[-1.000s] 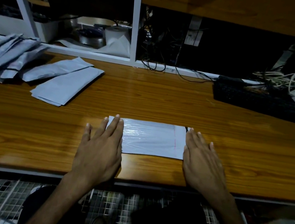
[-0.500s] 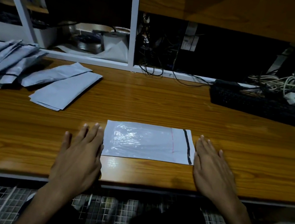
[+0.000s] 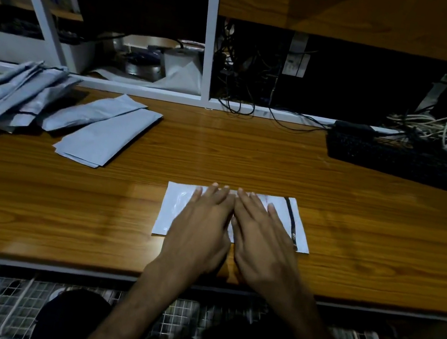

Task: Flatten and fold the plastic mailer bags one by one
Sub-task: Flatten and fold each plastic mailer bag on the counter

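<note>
A white plastic mailer bag (image 3: pixel 171 214) lies flat on the wooden table (image 3: pixel 248 158), near its front edge, with a black strip along its right end. My left hand (image 3: pixel 202 225) and my right hand (image 3: pixel 260 235) rest palm down on the middle of the bag, side by side and touching, fingers stretched out and pointing away from me. Neither hand grips anything. Most of the bag's middle is hidden under the hands.
Two folded grey mailers (image 3: pixel 106 130) lie at the back left, next to a heap of several more grey mailers (image 3: pixel 5 95). A black keyboard (image 3: pixel 408 163) and tangled cables (image 3: pixel 433 125) sit at the back right. White shelving (image 3: pixel 88 80) runs behind the table.
Both hands moved inward from the bag's two ends, off the bare table, and now lie together on the bag's middle. The bag has not shifted.
</note>
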